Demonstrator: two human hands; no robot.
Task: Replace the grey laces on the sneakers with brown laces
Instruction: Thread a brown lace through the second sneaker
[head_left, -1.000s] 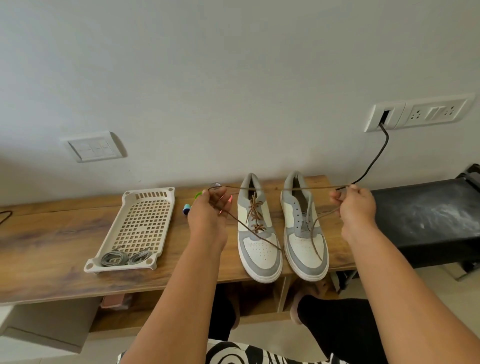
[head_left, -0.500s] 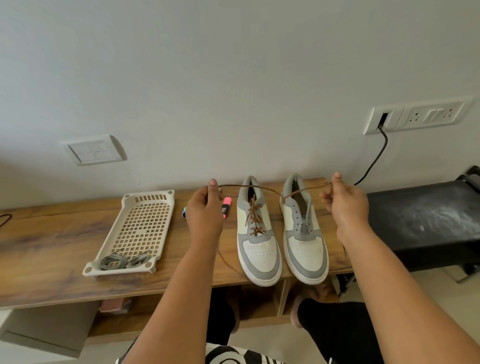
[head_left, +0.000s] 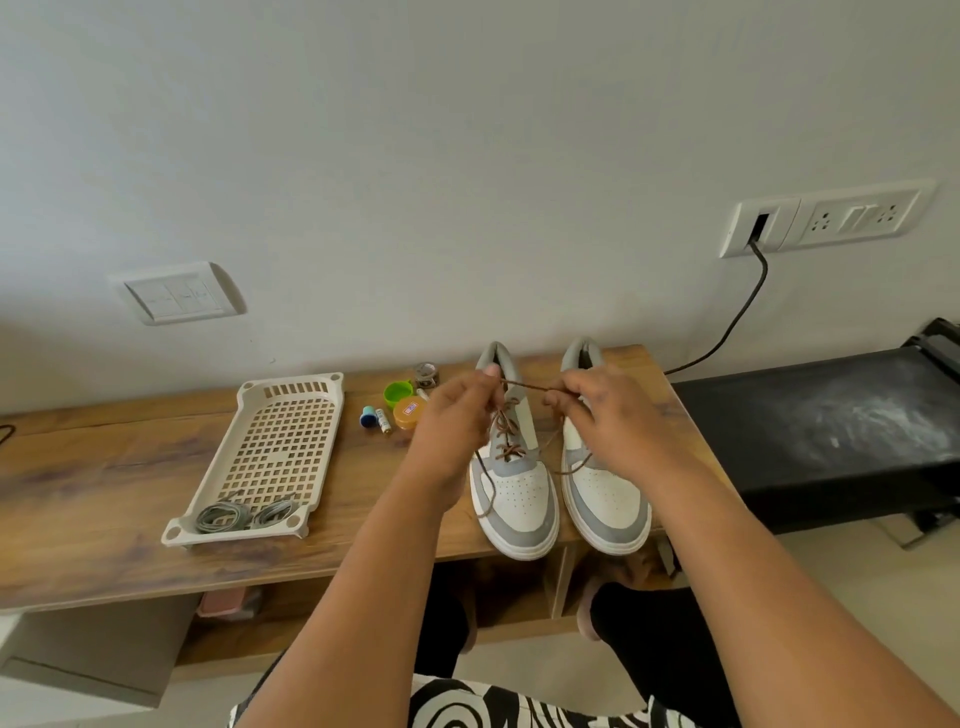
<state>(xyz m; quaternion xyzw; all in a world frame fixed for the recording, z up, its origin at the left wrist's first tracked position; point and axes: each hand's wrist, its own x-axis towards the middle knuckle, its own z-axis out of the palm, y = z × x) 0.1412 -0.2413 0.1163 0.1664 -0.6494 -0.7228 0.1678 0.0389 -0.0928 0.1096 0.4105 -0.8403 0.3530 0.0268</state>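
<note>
Two white-and-grey sneakers stand side by side on the wooden bench (head_left: 104, 483), toes toward me. The left sneaker (head_left: 514, 499) carries a criss-crossed brown lace (head_left: 506, 439). The right sneaker (head_left: 605, 504) shows no lacing where it is visible. My left hand (head_left: 457, 421) and my right hand (head_left: 605, 415) each pinch a brown lace (head_left: 527, 385) that stretches short between them above the shoes; its loose ends hang down over both sneakers. Two coiled grey laces (head_left: 244, 514) lie in the near end of a cream perforated tray (head_left: 280, 441).
Small items sit behind my left hand: a green cap (head_left: 398, 391), an orange tin (head_left: 408, 413), a blue-capped tube (head_left: 369, 417) and a small jar (head_left: 426, 374). A black treadmill deck (head_left: 831, 431) adjoins the bench on the right. A black cable (head_left: 737, 317) runs from the wall socket.
Both hands have come together over the sneakers, so the brown lace span between them has shortened from wide to a short piece. The view has shifted slightly.
</note>
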